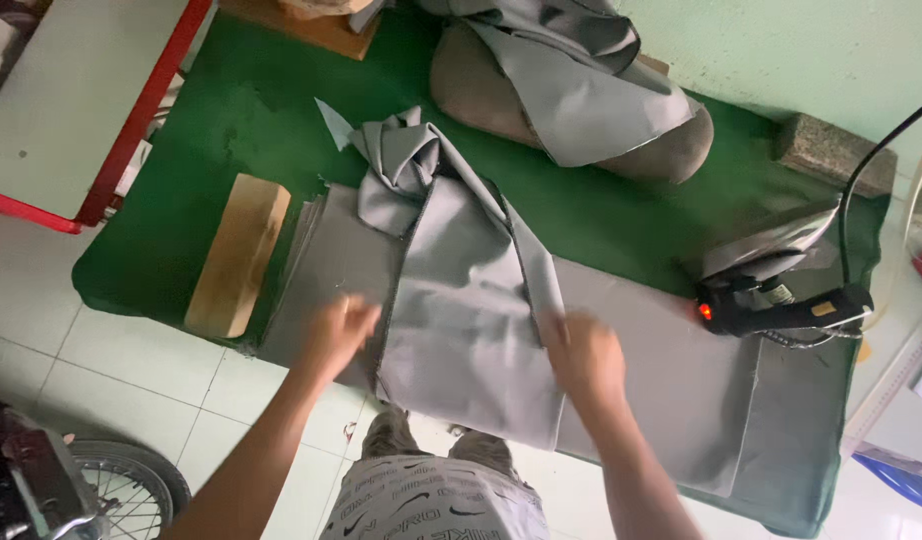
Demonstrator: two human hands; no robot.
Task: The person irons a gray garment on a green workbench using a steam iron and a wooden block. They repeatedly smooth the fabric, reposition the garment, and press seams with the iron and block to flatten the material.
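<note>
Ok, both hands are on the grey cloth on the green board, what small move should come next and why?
Probably slide both palms outward to flatten it. The left hand and right hand press the folded grey fabric piece, whose top end is bunched, and the black-handled iron stands parked at the right of the green padded board.

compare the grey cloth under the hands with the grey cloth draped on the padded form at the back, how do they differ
The grey cloth under the hands lies mostly flat on the green table, bunched only at its far end; the draped cloth hangs folded over the padded form. The left hand and right hand press the first; nothing touches the second. Both look the same plain grey.
</note>
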